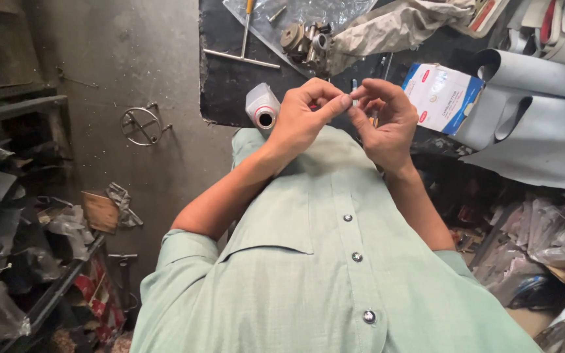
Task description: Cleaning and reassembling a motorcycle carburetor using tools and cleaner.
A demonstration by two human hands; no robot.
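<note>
Both hands are working close together in front of the green shirt. The left hand is pinching a small dark round part between thumb and forefinger, fingers curled narrow. The right hand is touching it from the other side, fingertips closing in; a thin metal pin is showing just above, and whether the right hand is gripping it is hard to tell. Judging by the grip, holding the part steady with the left and turning gently with the right is looking wise; it is tiny and could slip. Just beyond, a white bottle is lying with its open mouth facing this way, contents unseen. To the right, a blue and white carton is lying closed. Further off, a metal gear assembly is sitting on the black mat.
</note>
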